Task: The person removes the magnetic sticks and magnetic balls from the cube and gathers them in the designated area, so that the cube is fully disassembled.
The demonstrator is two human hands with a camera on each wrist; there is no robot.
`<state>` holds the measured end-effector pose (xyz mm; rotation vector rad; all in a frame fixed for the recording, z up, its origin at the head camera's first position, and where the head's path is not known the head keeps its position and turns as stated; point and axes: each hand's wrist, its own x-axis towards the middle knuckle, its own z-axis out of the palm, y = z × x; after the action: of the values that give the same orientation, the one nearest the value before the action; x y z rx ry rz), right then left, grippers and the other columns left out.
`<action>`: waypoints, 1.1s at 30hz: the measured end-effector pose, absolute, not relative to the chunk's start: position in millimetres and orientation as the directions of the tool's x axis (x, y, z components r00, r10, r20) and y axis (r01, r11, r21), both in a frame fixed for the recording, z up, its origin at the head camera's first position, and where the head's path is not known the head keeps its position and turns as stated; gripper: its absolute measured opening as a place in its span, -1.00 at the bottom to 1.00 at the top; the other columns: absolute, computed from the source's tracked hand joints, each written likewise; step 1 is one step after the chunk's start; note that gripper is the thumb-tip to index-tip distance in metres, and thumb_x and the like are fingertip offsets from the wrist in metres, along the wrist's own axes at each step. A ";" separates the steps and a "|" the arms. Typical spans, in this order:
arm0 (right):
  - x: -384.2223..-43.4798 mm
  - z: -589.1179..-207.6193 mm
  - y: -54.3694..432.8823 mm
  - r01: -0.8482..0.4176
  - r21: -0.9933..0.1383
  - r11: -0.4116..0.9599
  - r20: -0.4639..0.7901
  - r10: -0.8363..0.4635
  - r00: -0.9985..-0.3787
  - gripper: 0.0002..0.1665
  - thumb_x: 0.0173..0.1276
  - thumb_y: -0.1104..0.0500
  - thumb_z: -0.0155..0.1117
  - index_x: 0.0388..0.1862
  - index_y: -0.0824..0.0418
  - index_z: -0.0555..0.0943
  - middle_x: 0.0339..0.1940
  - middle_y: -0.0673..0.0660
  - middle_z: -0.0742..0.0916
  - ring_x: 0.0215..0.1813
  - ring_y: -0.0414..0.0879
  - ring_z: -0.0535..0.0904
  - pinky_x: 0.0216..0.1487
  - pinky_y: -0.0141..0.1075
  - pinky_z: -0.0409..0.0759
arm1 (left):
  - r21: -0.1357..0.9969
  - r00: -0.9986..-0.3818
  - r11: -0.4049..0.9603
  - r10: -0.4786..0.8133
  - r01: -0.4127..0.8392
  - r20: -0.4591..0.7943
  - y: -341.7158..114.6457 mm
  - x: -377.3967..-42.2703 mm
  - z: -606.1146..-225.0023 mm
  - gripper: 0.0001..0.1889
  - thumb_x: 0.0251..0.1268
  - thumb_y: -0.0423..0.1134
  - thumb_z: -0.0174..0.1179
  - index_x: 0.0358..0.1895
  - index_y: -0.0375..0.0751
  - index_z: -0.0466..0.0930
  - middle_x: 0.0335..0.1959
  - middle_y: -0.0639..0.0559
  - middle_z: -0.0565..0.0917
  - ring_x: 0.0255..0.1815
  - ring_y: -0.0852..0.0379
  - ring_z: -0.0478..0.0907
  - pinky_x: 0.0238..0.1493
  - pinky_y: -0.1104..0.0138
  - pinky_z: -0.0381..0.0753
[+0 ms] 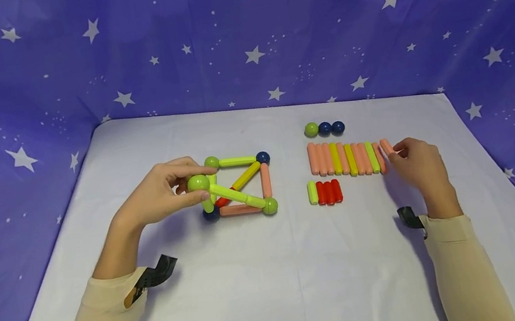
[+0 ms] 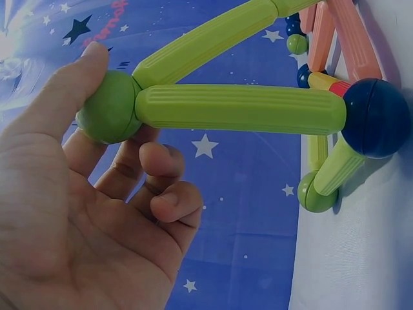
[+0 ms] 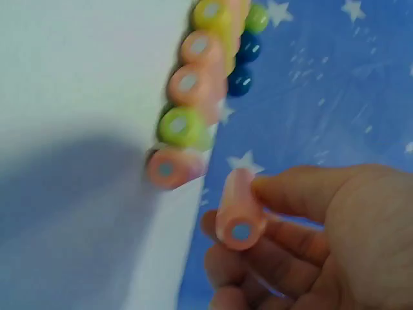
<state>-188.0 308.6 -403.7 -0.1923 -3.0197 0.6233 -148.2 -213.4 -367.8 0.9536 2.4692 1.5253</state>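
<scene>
Pink rod [image 1: 387,147] held in the right hand [image 1: 418,162], head view, just beside the right end of the row of rods [image 1: 343,158], toward the tabletop's [image 1: 260,296] right edge. Left hand [image 1: 165,190] pinches a lime ball [image 1: 198,184] at the raised corner of the ball-and-rod frame [image 1: 266,180], left of the row. Three spare balls [image 1: 325,129] sit nearer the back edge; short rods [image 1: 329,192] lie in front of the row.

Left wrist view: thumb and fingers on the ball, lime rods running from it, one to a blue ball [image 2: 377,118]. Best to grip lightly, no tugging; joints could pop apart.

Right wrist view: rod between thumb and fingers, apart from the last rod, grey end disc showing. Probably magnetic, so swing it well clear of the row and leave both tips uncovered for joining.
</scene>
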 end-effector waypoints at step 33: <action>-164.0 -389.5 126.5 -0.557 -0.502 0.661 0.299 -0.472 -0.829 -0.66 0.37 0.18 0.25 0.11 0.19 0.59 -0.11 0.08 0.68 -0.29 -0.05 0.49 -0.33 -0.22 0.48 | 0.833 -0.797 0.307 0.557 0.461 0.235 -218.6 -148.7 -369.3 -0.60 0.14 -0.19 0.43 0.09 0.09 0.68 -0.35 0.08 0.54 -0.47 0.07 0.31 -0.47 0.29 0.32</action>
<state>-164.0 126.5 -389.5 0.8518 -2.7318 0.8972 -148.7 -218.6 -369.3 0.9609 2.4602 1.5154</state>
